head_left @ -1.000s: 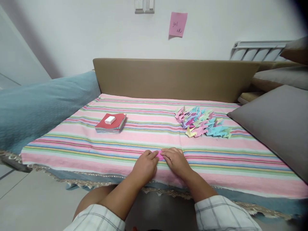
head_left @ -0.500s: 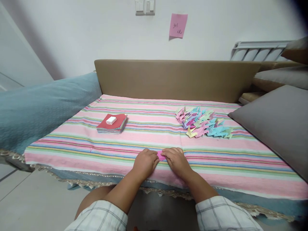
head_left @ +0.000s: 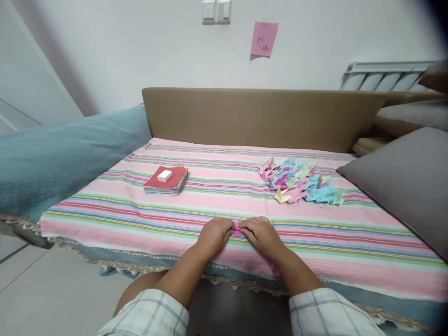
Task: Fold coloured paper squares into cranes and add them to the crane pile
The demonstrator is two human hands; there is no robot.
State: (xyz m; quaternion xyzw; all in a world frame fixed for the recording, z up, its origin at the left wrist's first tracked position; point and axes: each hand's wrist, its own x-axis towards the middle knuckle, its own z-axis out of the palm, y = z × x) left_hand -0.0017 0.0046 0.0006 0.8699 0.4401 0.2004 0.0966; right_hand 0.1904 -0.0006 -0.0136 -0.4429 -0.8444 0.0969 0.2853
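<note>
Between my hands, low over the striped cloth, is a small folded piece of bright pink paper. My left hand pinches its left side with curled fingers. On the other side, my right hand grips the right edge between thumb and fingers. Much of the paper is hidden behind my fingertips. Beyond my right hand lies a cluster of folded paper cranes in pink, blue, green, purple and yellow.
A stack of coloured paper with a red top sheet bears a small white box. The striped cloth covers the seat. A grey cushion stands at right, a blue-covered armrest at left, and a brown backrest behind.
My fingers have closed in on the pink paper, and less of it shows between them. The whole view has shifted slightly; the cranes and paper stack lie as before.
</note>
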